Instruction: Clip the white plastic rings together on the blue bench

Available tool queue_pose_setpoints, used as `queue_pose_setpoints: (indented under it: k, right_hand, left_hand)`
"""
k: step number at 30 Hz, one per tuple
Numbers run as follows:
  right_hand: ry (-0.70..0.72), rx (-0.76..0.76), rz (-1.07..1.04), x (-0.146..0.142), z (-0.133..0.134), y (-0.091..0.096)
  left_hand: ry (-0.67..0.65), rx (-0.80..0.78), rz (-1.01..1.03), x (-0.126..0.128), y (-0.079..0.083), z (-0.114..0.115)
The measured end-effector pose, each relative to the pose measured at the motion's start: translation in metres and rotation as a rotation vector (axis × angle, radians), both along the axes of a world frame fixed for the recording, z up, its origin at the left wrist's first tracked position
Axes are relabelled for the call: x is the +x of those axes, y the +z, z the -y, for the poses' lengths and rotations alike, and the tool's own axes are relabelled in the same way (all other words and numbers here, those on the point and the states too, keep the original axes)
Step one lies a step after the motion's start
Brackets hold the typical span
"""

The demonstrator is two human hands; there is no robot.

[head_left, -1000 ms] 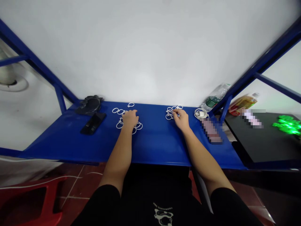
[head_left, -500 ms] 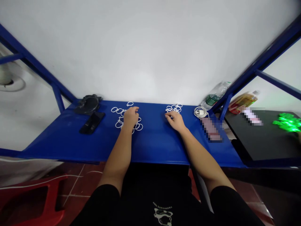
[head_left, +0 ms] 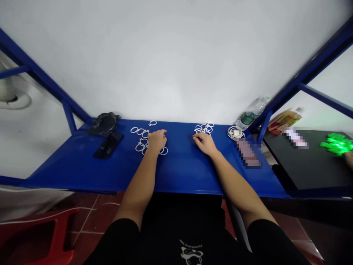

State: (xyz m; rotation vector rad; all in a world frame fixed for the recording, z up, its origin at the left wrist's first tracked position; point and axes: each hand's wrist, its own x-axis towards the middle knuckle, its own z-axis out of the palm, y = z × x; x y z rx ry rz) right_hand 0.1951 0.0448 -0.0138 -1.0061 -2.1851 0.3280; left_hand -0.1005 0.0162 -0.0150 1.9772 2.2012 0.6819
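Two heaps of white rings lie on a blue table [head_left: 176,173]. My left hand [head_left: 157,140] rests with curled fingers on the right side of the left heap of rings [head_left: 141,141]. My right hand [head_left: 204,142] lies just in front of the right heap of rings [head_left: 204,128], fingers bent and pointing left; whether it holds a ring is hidden. A single ring [head_left: 152,123] sits apart near the wall.
A dark phone [head_left: 108,145] and a black crumpled object [head_left: 104,123] lie at the left. A coiled white cable [head_left: 235,132], a blurred flat item [head_left: 246,152] and a lying bottle [head_left: 252,112] are at the right. A black table [head_left: 309,165] with green parts [head_left: 337,143] adjoins.
My right hand has drawn back from the right heap toward the left and front. My left hand has shifted slightly to the right over the left heap.
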Motion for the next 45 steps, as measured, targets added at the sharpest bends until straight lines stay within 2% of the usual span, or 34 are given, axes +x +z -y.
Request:
queue_pose_setpoints:
  k: [4,6,8,10,13,19,22,24,26,30,34,39,45]
  right_hand:
    - [0.002,-0.003,-0.003,0.000,0.000,0.000]
    - [0.003,-0.007,-0.004,0.000,0.000,-0.001]
    - [0.003,-0.012,-0.005,0.000,-0.001,-0.003]
    - [0.002,-0.014,-0.006,0.000,-0.001,-0.004]
    - [0.005,-0.017,-0.008,-0.001,-0.001,-0.006]
    - [0.023,-0.047,-0.015,-0.002,-0.001,-0.006]
    - [0.029,-0.053,-0.013,-0.002,-0.002,-0.008]
    - [0.036,-0.056,-0.011,-0.003,-0.002,-0.008]
    - [0.046,-0.055,-0.014,-0.003,-0.001,-0.007]
    - [0.106,-0.053,-0.030,-0.008,0.008,-0.002]
    - [0.162,-0.049,-0.047,-0.014,0.016,0.001]
    - [0.158,-0.042,-0.058,-0.014,0.016,0.001]
    - [0.095,0.008,-0.074,-0.012,0.016,0.002]
  left_hand:
    - [-0.183,0.064,0.152,0.022,0.002,0.003]
    - [-0.343,0.077,0.228,0.040,0.002,0.007]
    - [-0.506,0.101,0.201,0.056,0.002,0.012]
    - [-0.568,0.107,0.114,0.066,0.001,0.017]
    - [-0.484,0.084,-0.011,0.065,0.002,0.019]
    - [-0.124,-0.035,-0.174,0.035,0.008,0.014]
    - [-0.074,-0.135,-0.218,0.024,0.013,0.013]
    - [-0.091,-0.154,-0.215,0.024,0.015,0.013]
    - [-0.140,-0.092,-0.158,0.032,0.016,0.014]
    - [-0.310,0.185,0.058,0.059,0.012,0.018]
    - [-0.454,0.375,0.145,0.074,0.005,0.021]
    - [-0.540,0.430,0.236,0.075,0.001,0.019]
    - [-0.550,0.422,0.282,0.075,0.003,0.019]
